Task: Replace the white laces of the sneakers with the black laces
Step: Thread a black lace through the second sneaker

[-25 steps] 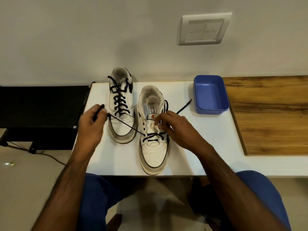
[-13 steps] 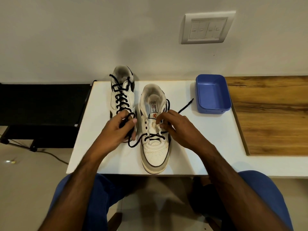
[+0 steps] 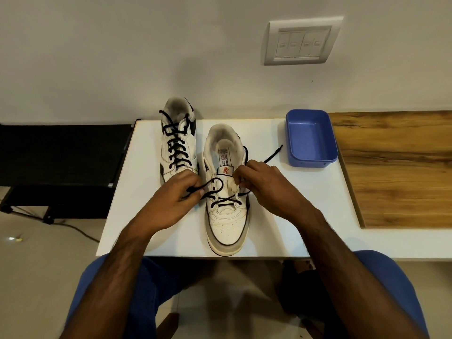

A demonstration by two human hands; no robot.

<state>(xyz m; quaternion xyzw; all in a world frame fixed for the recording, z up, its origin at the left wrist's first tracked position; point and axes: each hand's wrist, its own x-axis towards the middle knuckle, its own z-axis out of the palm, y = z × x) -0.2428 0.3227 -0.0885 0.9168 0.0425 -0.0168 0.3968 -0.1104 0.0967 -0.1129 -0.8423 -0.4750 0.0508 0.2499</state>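
Your left hand (image 3: 179, 198) hides the toe of the far white leather sneaker (image 3: 178, 140) and the end of the black lace (image 3: 215, 189) it pinches. Your right hand (image 3: 264, 185) covers the right-side eyelets of the near white leather sneaker (image 3: 227, 223), so you cannot tell what its fingertips hold. The tongue label's print is too small to read. The wooden board (image 3: 396, 167) runs off the right edge.
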